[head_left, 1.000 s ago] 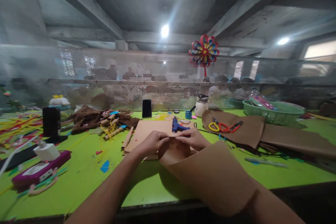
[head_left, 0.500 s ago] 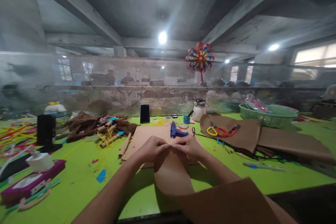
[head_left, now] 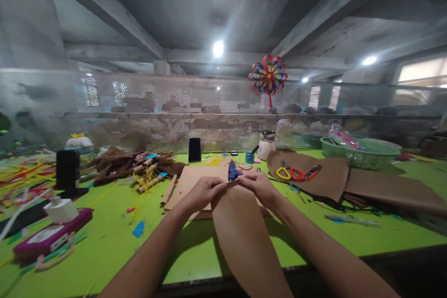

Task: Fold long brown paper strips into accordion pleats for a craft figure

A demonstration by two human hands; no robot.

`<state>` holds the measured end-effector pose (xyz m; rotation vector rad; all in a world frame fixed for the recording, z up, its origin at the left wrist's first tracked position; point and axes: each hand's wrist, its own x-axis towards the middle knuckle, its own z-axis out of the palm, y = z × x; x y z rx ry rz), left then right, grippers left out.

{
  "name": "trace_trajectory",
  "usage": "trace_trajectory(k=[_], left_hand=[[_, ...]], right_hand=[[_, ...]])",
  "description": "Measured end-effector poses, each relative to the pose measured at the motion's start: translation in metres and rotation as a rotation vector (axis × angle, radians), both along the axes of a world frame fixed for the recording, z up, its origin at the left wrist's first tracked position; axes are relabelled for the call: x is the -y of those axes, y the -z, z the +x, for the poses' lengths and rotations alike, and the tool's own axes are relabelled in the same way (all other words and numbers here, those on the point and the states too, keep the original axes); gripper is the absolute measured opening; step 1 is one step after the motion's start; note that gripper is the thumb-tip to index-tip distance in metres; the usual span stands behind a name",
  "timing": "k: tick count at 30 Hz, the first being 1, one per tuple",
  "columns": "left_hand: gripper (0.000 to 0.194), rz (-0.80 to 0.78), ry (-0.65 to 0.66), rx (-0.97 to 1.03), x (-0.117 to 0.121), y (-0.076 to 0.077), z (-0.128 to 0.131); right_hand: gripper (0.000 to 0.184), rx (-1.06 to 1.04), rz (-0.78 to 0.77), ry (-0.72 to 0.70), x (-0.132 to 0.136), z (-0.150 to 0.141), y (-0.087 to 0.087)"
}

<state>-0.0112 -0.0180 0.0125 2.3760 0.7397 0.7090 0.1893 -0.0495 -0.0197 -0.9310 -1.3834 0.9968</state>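
A long strip of brown kraft paper [head_left: 244, 233] hangs from both hands and runs down past the table's front edge. My left hand [head_left: 208, 192] pinches its top left corner, and my right hand [head_left: 259, 187] pinches the top right. Between the fingers the upper edge looks folded or rolled into a narrow band. Just behind the hands stands a blue glue gun [head_left: 233, 171], partly hidden by my right fingers. Beneath the hands lies a stack of flat brown paper sheets [head_left: 192, 178].
Yellow- and red-handled scissors [head_left: 284, 173] and red pliers-like cutters [head_left: 307, 173] rest on brown paper at the right. A green basket [head_left: 359, 152] stands behind. At left are a purple power strip [head_left: 52, 237], phones [head_left: 194, 150] and colourful strips [head_left: 28, 172].
Both hands have moved slightly apart and up along the paper's top edge. The strip's lower part, bent out to the right before, now hangs straighter towards me.
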Motion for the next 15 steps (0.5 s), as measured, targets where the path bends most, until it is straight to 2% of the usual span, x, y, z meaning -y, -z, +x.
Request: trace_trajectory(k=[6, 10, 15], left_hand=[[0.036, -0.093, 0.067, -0.066, -0.007, 0.0, -0.01], [0.038, -0.128, 0.005, -0.1, -0.007, -0.002, -0.014], [0.04, -0.143, -0.052, -0.048, -0.004, -0.008, -0.014]], right_hand=[[0.041, 0.083, 0.006, -0.058, 0.001, 0.003, -0.002], [0.041, 0.089, 0.001, -0.095, 0.001, 0.002, -0.004], [0.042, 0.093, -0.007, -0.08, -0.002, 0.004, -0.004]])
